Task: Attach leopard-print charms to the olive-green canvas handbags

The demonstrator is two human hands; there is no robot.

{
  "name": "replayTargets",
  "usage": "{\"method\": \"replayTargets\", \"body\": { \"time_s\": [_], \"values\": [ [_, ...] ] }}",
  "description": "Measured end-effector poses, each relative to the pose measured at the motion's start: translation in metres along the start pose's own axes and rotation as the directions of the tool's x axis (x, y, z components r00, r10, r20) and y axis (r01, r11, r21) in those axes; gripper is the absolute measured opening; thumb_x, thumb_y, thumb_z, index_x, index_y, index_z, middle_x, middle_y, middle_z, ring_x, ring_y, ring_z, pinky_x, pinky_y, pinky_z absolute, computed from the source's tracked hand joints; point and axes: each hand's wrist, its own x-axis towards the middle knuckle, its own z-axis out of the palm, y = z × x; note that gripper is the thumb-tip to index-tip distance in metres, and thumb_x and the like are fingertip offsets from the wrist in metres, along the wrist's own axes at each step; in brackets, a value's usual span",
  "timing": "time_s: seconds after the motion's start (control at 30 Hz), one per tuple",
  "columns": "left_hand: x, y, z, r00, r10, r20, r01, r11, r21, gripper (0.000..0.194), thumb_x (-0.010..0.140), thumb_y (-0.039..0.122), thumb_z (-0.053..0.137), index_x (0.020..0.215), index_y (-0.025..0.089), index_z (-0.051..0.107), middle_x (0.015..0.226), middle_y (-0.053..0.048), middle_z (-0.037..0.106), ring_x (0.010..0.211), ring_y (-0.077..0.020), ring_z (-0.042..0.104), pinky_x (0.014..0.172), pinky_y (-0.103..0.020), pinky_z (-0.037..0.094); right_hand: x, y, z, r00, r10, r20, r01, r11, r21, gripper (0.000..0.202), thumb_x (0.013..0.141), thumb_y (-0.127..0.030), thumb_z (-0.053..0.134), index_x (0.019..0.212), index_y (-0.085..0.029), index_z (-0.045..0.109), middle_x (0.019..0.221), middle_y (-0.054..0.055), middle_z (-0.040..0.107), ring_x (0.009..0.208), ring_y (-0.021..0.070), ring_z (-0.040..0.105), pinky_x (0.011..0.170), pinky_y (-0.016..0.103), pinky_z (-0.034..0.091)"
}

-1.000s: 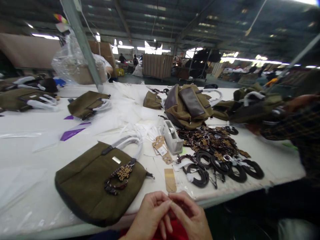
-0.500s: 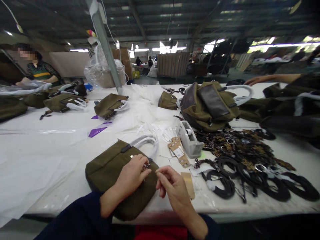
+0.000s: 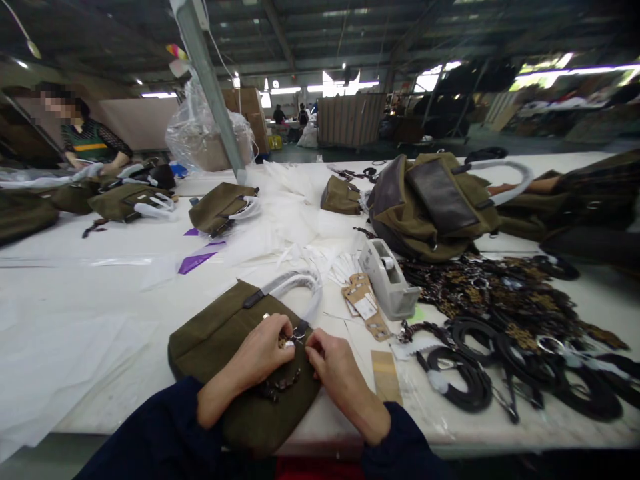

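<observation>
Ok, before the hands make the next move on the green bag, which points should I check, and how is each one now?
1. Olive bag lies flat on the table: ok.
2. Left hand on the metal ring by the handle: ok.
3. Right hand also at the ring: ok.
4. Leopard charm lies on the bag under the hands: ok.
5. Clasp closed on the ring: cannot tell, fingers hide it.
6. Wrapped handle clear of the fingers: ok.

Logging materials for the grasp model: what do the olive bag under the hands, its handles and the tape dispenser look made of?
Olive bag: matte, napped, looks like suede or brushed canvas. Handles: wrapped in whitish film or paper; core hidden. Tape dispenser: smooth grey, likely plastic.
</observation>
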Motion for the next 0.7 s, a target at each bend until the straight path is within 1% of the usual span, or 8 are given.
{"method": "replayTargets", "body": {
  "time_s": [0.07,0.1,0.17,0.27,0.4,0.53,0.7],
  "values": [
    [0.002,-0.002,0.000,1.000,-0.011,0.011,0.011,0.999,-0.034,0.016,0.069,0.010,0.054,0.081,0.020,0.052,0.080,0.001,0.054,0.076,-0.0177,0.051,0.070,-0.029,0.037,0.004,-0.004,-0.001,0.998,-0.058,-0.008,0.055,0.977,-0.204,0.016,0.083,-0.003,0.052,0.079,-0.018,0.058,0.079,0.001,0.060,0.074,0.0144,0.058,0.067,0.024,0.042],
    [0.002,-0.002,0.001,1.000,-0.014,0.016,0.015,0.999,-0.045,0.017,0.068,0.010,0.054,0.081,0.020,0.052,0.080,0.001,0.055,0.076,-0.0178,0.052,0.070,-0.029,0.037,0.006,-0.006,-0.001,0.998,-0.058,0.005,0.057,0.957,-0.283,0.016,0.084,-0.003,0.053,0.081,-0.018,0.059,0.083,0.003,0.061,0.079,0.0158,0.058,0.071,0.025,0.042],
    [0.003,-0.003,0.002,1.000,-0.017,0.022,0.019,0.998,-0.065,0.019,0.067,0.009,0.053,0.082,0.020,0.052,0.081,0.001,0.055,0.077,-0.0179,0.052,0.070,-0.029,0.037,0.009,-0.008,-0.001,0.999,-0.025,0.045,0.040,0.919,-0.391,0.014,0.088,-0.006,0.051,0.087,-0.017,0.060,0.087,0.005,0.063,0.083,0.0179,0.059,0.073,0.027,0.041],
    [0.002,-0.004,0.003,1.000,-0.016,0.011,0.017,0.996,-0.090,0.020,0.067,0.008,0.053,0.083,0.020,0.052,0.082,0.001,0.055,0.078,-0.0177,0.052,0.071,-0.029,0.037,0.014,-0.010,0.001,0.997,0.013,0.078,0.028,0.867,-0.498,0.018,0.092,-0.008,0.047,0.096,-0.017,0.061,0.090,0.006,0.066,0.084,0.0198,0.061,0.071,0.028,0.040],
    [0.000,-0.004,0.003,1.000,-0.025,0.001,0.025,0.992,-0.123,0.024,0.067,0.007,0.052,0.086,0.020,0.052,0.084,0.001,0.056,0.080,-0.0176,0.053,0.072,-0.029,0.038,0.020,-0.015,0.003,0.994,0.026,0.110,0.042,0.819,-0.572,0.022,0.093,-0.007,0.043,0.100,-0.017,0.062,0.093,0.008,0.068,0.085,0.0217,0.064,0.069,0.030,0.040],
    [-0.002,-0.003,0.003,1.000,-0.012,-0.015,0.010,0.990,-0.142,0.025,0.067,0.006,0.052,0.087,0.021,0.052,0.086,0.001,0.056,0.081,-0.0180,0.053,0.074,-0.030,0.038,0.023,-0.020,0.004,0.991,0.025,0.129,0.056,0.809,-0.585,0.021,0.093,-0.007,0.044,0.099,-0.018,0.062,0.093,0.008,0.068,0.083,0.0221,0.065,0.068,0.030,0.039],
    [-0.004,-0.002,0.001,1.000,-0.007,-0.031,0.002,0.986,-0.167,0.023,0.069,0.007,0.051,0.088,0.021,0.053,0.085,0.001,0.056,0.079,-0.0176,0.052,0.071,-0.029,0.037,0.024,-0.020,0.004,0.991,0.020,0.130,0.060,0.810,-0.584,0.020,0.093,-0.009,0.045,0.099,-0.018,0.062,0.092,0.007,0.068,0.084,0.0214,0.064,0.068,0.029,0.038]
  ]
}}
